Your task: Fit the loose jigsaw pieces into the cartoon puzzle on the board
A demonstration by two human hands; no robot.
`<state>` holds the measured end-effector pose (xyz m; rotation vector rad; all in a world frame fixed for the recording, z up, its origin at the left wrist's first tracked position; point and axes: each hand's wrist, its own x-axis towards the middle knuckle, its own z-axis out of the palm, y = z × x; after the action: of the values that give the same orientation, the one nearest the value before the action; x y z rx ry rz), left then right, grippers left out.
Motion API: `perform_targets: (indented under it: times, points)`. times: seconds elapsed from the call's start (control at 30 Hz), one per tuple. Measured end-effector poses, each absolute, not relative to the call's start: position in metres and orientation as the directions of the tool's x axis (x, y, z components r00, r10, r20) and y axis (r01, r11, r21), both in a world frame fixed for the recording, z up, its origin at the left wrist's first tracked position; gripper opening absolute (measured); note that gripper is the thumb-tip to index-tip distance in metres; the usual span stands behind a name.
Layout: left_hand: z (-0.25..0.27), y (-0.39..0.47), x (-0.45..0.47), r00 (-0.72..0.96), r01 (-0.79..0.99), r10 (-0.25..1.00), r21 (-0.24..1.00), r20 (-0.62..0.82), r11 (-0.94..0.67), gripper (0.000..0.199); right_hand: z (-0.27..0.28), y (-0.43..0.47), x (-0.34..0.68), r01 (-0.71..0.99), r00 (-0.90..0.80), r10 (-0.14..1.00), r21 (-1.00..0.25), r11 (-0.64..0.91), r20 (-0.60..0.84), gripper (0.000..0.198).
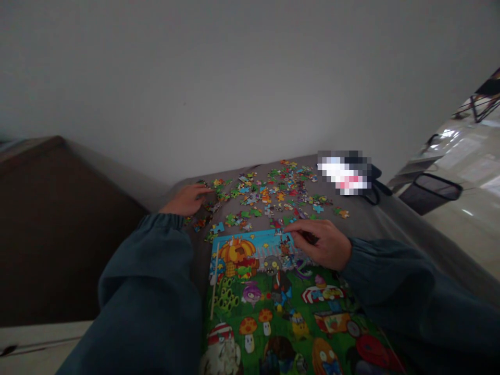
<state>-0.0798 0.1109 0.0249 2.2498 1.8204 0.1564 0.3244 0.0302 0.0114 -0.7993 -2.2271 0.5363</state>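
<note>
Left hand [187, 200] lies open by pieces [222, 197]; right hand [324, 242] bends over board [283, 324], hold unclear.

No legible text, labels, numbers

The bare left hand [187, 200], below a dark teal fabric sleeve [150, 265], reaches among small multicoloured jigsaw pieces [265, 196] scattered over grey cloth [377, 224]; the bare right hand [323, 243] is at a green-and-blue cartoon picture's [279, 333] top edge.
</note>
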Motion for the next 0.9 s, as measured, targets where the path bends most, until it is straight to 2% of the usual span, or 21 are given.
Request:
perform_targets:
  times: [0.23,0.37,0.5,0.9]
  points:
    - [0.032,0.106,-0.096,0.145,0.97,0.941,0.232,-0.305,-0.075,0.033,0.012,0.03,0.324,0.387,-0.567,0.666,-0.558,0.735,0.484,0.024]
    - [0.031,0.105,-0.083,0.165,0.968,0.917,0.235,-0.363,-0.082,0.034,0.012,0.03,0.324,0.388,-0.576,0.666,-0.559,0.733,0.474,0.025]
    - [0.035,0.103,-0.069,0.207,0.96,0.904,0.254,-0.375,-0.114,0.033,0.012,0.03,0.325,0.391,-0.584,0.67,-0.565,0.727,0.459,0.024]
    - [0.035,0.105,-0.05,0.287,0.923,0.912,0.34,-0.292,-0.181,0.037,0.011,0.03,0.326,0.38,-0.598,0.655,-0.555,0.74,0.463,0.024]
